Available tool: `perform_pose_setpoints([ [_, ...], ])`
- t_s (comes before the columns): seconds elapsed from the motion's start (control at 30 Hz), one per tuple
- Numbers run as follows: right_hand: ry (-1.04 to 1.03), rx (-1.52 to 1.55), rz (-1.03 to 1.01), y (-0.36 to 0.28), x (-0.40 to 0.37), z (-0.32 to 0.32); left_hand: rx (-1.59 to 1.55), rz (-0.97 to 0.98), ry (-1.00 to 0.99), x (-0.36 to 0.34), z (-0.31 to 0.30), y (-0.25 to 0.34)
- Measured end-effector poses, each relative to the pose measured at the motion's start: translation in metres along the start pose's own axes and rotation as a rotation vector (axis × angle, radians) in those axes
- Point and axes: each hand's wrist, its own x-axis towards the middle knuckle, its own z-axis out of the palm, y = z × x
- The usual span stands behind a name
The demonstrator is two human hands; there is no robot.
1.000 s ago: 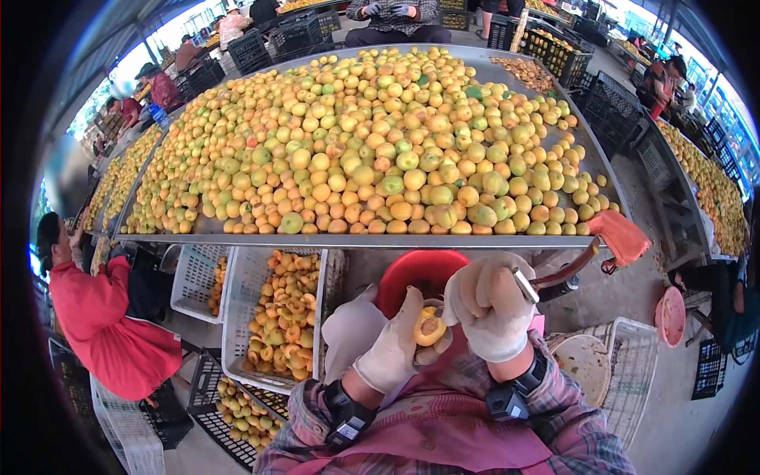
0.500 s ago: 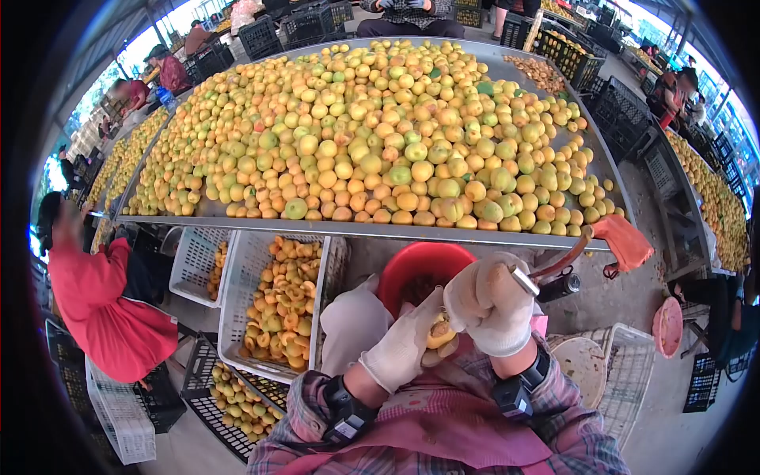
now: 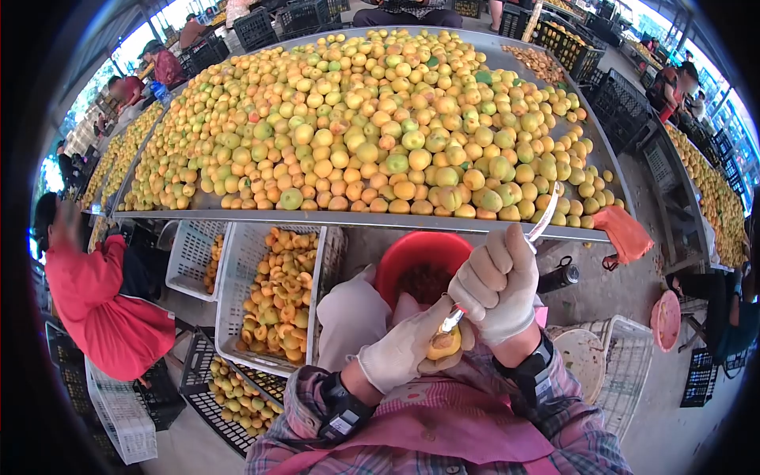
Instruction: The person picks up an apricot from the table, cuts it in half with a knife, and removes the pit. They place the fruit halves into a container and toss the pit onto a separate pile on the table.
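Note:
My left hand (image 3: 408, 348), in a white glove, is closed round a yellow apricot (image 3: 445, 343). The fruit is cut open, and a brown stone seems to show in it. My gloved right hand (image 3: 497, 289) grips a curved metal tool (image 3: 545, 215). One shiny end rises above my fist, and the other end reaches down to the top of the apricot. The grip itself is hidden by my fingers. Below and behind the hands stands a red bucket (image 3: 396, 261) with dark brown contents.
A metal-edged table (image 3: 348, 215) heaped with apricots (image 3: 340, 134) lies ahead. A white crate (image 3: 229, 317) of halved apricots and a black crate (image 3: 194, 372) stand left. An orange bag (image 3: 625, 229) hangs at the table edge, near a black bottle (image 3: 560, 275). A person in red (image 3: 107, 309) sits left.
The right hand has turned the tool: its upper end now points up and its lower tip meets the apricot. The left hand still holds the apricot, now a little lower.

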Motion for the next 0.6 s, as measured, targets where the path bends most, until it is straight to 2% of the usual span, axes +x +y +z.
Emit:
perform_pose_setpoints([
  [0.07,-0.043,-0.067,0.001,0.001,-0.001,-0.001,0.303,0.123,0.030,-0.001,-0.003,-0.005],
  [0.1,-0.042,-0.066,-0.002,0.002,-0.003,0.001,0.304,0.121,0.028,0.001,-0.009,-0.010],
  [0.17,-0.022,-0.407,-0.099,0.004,-0.011,0.009,0.053,-0.043,0.020,0.008,-0.028,-0.024],
  [0.2,-0.021,-0.406,-0.099,0.005,-0.014,0.012,0.053,-0.044,0.020,0.009,-0.031,-0.030],
  [0.27,-0.081,-0.764,-0.097,0.007,-0.019,0.021,0.528,0.140,0.075,0.006,-0.034,-0.043],
  [0.3,-0.041,-0.821,-0.063,0.006,-0.022,0.025,1.183,0.424,0.011,0.004,-0.045,-0.046],
  [0.33,-0.083,-0.728,0.009,0.004,-0.020,0.025,1.256,0.526,0.034,0.004,-0.041,-0.041],
  [0.4,-0.124,-0.474,0.058,0.011,-0.018,0.010,0.868,0.250,0.008,0.004,-0.032,-0.029],
  [0.43,-0.046,-0.567,0.099,0.008,-0.016,0.012,0.882,0.260,0.004,0.004,-0.033,-0.030],
  [0.5,-0.034,-0.543,0.129,0.010,-0.015,0.010,0.807,0.174,-0.003,0.004,-0.037,-0.035],
  [0.6,-0.015,-0.535,0.197,0.016,-0.017,-0.003,0.763,0.170,-0.053,0.003,-0.037,-0.038],
])
